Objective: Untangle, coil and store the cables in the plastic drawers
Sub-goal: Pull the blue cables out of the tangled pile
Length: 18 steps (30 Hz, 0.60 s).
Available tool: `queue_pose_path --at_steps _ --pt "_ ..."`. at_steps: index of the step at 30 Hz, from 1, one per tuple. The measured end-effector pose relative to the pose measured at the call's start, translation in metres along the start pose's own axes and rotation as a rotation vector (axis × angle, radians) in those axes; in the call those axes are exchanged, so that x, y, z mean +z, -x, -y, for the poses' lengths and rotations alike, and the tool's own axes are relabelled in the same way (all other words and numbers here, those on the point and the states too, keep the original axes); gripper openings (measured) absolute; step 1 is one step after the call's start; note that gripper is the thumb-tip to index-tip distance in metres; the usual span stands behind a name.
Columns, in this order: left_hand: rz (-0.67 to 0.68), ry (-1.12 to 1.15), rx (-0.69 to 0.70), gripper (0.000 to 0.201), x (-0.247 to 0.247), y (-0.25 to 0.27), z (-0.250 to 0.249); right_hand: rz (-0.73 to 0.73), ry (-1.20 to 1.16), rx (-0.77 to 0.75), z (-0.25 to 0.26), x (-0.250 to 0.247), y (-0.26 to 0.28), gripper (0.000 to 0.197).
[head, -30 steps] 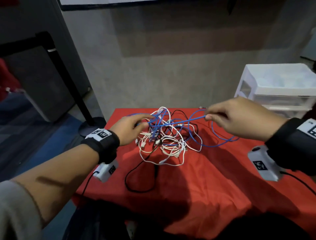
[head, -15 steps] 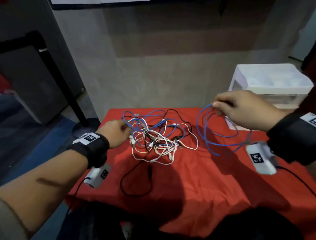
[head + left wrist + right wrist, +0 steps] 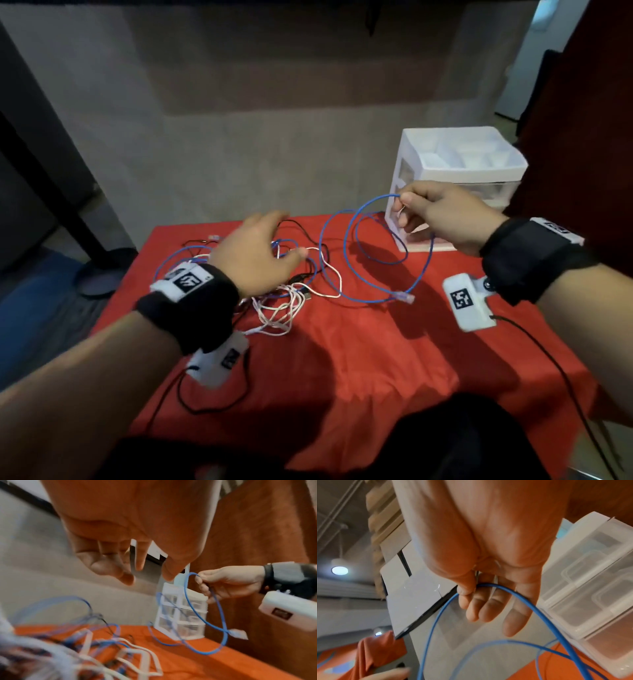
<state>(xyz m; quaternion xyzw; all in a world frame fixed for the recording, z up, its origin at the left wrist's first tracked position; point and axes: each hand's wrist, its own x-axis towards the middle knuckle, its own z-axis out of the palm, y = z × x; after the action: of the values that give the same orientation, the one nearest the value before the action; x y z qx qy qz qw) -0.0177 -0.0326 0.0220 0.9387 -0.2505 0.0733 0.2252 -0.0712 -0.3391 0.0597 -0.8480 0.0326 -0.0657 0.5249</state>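
Observation:
My right hand [image 3: 428, 209] pinches a blue network cable [image 3: 349, 240] between thumb and forefinger and holds it above the red tablecloth [image 3: 359, 359]. The cable hangs in loose loops, and its clear plug [image 3: 404, 296] touches the cloth. In the right wrist view the blue cable [image 3: 518, 595] crosses under my right thumb. My left hand [image 3: 260, 253] hovers with relaxed, spread fingers over a tangle of white, blue and black cables [image 3: 284, 298] at the table's left. The left hand [image 3: 116, 563] holds nothing. White plastic drawers [image 3: 455, 171] stand behind my right hand.
A black cable [image 3: 212, 401] loops over the cloth near the front left. A black stand base [image 3: 102, 274] sits on the floor left of the table. A grey wall runs close behind the table. A dark panel [image 3: 582, 137] stands right of the drawers.
My right hand has pulled the blue cable free of the tangle and carried it right, towards the drawers. My left hand let go of the tangle and now hovers open above it.

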Motion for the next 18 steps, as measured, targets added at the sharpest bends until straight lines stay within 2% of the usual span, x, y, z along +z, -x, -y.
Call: queue_pose_path --at_steps 1,2,3,5,6,8,10,12,14,15,18 --pt "0.063 0.124 -0.007 0.09 0.014 -0.006 -0.014 0.024 -0.028 -0.025 0.004 -0.002 0.003 0.028" --pt "0.131 0.247 -0.034 0.094 0.028 -0.013 -0.027 0.049 -0.037 -0.057 0.009 -0.004 0.005 0.027" --pt "0.193 0.372 -0.061 0.085 0.04 -0.02 -0.04 0.062 -0.035 -0.092 0.015 -0.007 0.008 0.027" --pt "0.267 0.621 -0.078 0.042 0.049 -0.031 -0.065 0.048 0.009 -0.15 0.023 -0.016 0.01 0.027" --pt "0.278 0.756 -0.088 0.028 0.046 -0.036 -0.076 0.025 0.059 -0.174 0.024 -0.02 0.011 0.026" --pt "0.313 1.093 -0.154 0.033 0.033 -0.043 -0.094 -0.032 0.171 -0.187 0.02 -0.028 0.008 0.022" --pt "0.34 1.265 -0.2 0.051 0.022 -0.045 -0.103 -0.088 0.2 -0.134 0.007 -0.031 0.004 0.021" --pt "0.257 1.124 -0.158 0.057 0.027 -0.049 -0.102 -0.084 0.18 -0.08 -0.011 -0.025 -0.003 0.019" --pt "0.116 0.944 -0.104 0.041 0.041 -0.053 -0.095 -0.028 0.198 -0.057 -0.027 -0.015 -0.009 0.014" --pt "0.065 0.883 -0.122 0.034 0.048 -0.054 -0.089 0.005 0.249 -0.029 -0.035 -0.009 -0.013 0.024" --pt "0.002 0.777 -0.199 0.025 0.057 -0.057 -0.071 0.202 0.425 0.171 -0.058 0.008 -0.026 0.083"
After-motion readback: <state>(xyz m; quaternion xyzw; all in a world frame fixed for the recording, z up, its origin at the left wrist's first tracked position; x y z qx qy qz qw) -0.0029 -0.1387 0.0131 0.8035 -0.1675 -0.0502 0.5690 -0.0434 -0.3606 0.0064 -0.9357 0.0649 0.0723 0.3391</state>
